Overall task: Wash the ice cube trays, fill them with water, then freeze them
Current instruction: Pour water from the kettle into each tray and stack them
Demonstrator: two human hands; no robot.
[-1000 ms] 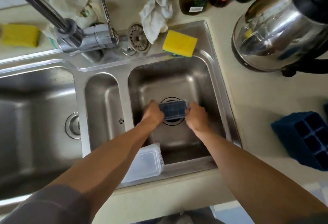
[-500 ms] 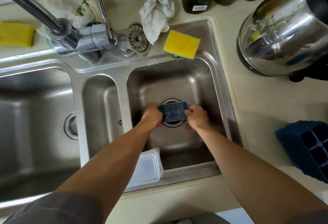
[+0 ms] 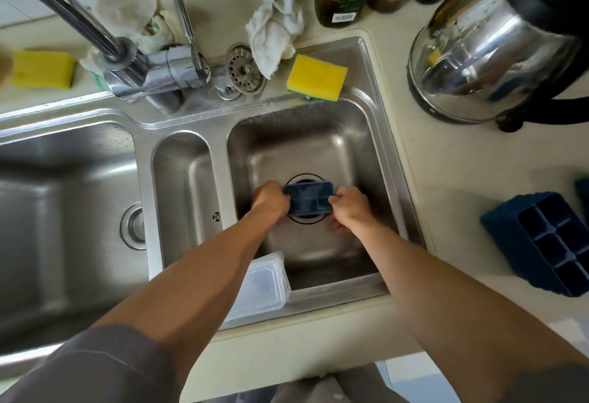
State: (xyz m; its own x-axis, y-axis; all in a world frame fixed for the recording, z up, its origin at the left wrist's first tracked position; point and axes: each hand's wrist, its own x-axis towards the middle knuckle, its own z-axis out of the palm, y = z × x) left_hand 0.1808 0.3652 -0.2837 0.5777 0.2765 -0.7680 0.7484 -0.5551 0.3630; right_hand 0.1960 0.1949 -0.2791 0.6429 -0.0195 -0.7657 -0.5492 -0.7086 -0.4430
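The left hand [image 3: 271,200] and right hand [image 3: 350,208] each gripped a short end of the small dark-blue ice cube tray [image 3: 307,201], held low in the sink's right basin [image 3: 318,144] over its drain. This was probably the washing step, though no water showed. Next it needed water from the faucet [image 3: 153,67], whose spout pointed away to the left. A second ice cube tray [image 3: 541,243] sat at the countertop's right edge.

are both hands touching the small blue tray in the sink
Touching. The head view shows the left hand and right hand gripping opposite ends of the small blue tray.
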